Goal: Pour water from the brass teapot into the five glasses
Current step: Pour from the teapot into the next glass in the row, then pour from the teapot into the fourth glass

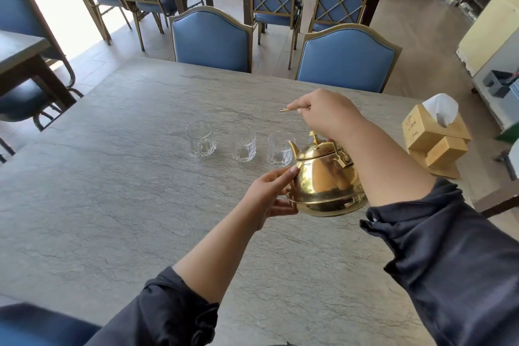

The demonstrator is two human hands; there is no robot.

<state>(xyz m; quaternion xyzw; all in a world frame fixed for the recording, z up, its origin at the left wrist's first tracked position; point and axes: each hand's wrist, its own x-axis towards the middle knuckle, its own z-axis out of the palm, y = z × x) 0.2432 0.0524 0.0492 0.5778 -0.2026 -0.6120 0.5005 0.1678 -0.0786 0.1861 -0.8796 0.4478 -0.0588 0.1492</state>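
One brass teapot (325, 177) is in view, and two hands: the left hand (269, 194) and the right hand (325, 115). Three glasses show beside the teapot's spout: the far-left glass (200, 139), the middle glass (243, 144) and the glass nearest the teapot (279, 149). One wooden tissue box (435, 132) stands on the teapot's right. Beyond the teapot, two blue chairs are tucked against the tabletop (112, 191): the first chair (210, 39) and the second chair (346, 60).
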